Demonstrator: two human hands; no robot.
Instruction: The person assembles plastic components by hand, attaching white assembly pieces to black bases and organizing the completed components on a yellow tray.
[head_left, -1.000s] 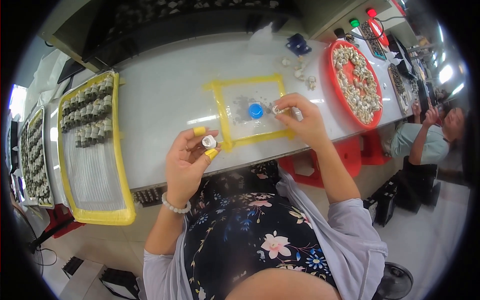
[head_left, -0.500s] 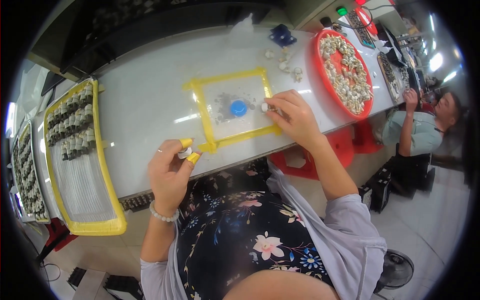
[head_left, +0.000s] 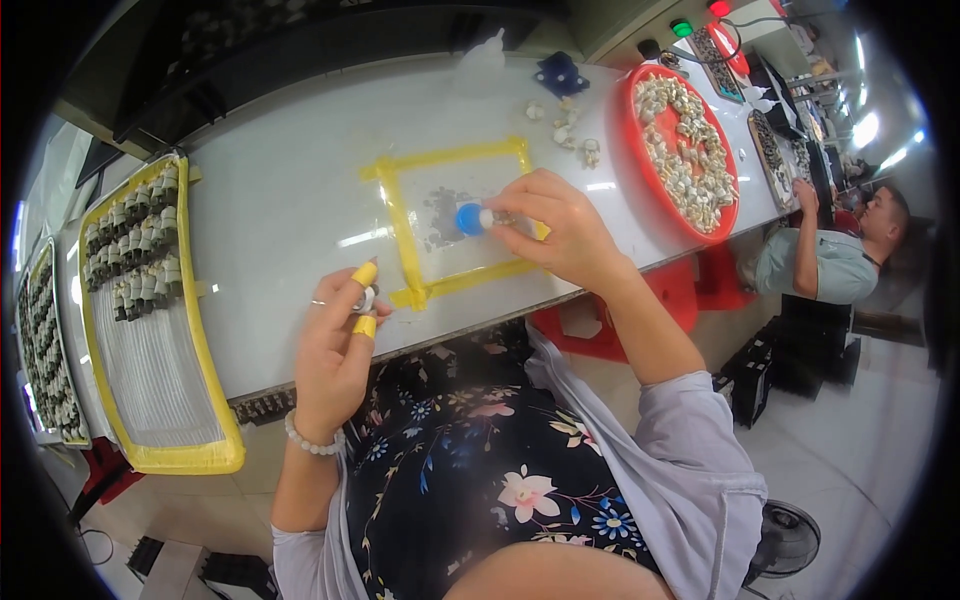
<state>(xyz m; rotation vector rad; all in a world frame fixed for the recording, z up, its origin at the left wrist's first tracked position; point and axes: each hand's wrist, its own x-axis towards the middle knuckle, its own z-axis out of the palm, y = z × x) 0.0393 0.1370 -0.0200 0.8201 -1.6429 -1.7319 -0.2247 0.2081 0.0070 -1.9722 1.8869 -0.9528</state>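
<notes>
My left hand [head_left: 332, 345] is closed in a pinch, with yellow covers on its thumb and index fingertip. Between them sits a small white-and-dark part [head_left: 367, 298], partly hidden by the fingers. My right hand [head_left: 565, 232] pinches a small white part [head_left: 487, 218] at the edge of a round blue cap-like piece [head_left: 467, 219]; whether the two touch, I cannot tell. The blue piece lies among dark smudges inside a rectangle of yellow tape [head_left: 401, 240] on the white table [head_left: 290, 180].
A red basin [head_left: 634, 130] of small whitish parts stands at the right; several loose ones [head_left: 566, 132] lie beside it. A yellow-edged tray [head_left: 218, 420] with rows of white-and-dark parts is at the left. A squeeze bottle [head_left: 482, 62] stands at the back. Another person [head_left: 822, 262] works at far right.
My right hand has moved left, bringing its white part from beside the blue piece to its edge. My left hand has shifted slightly left and its pinch has turned a little.
</notes>
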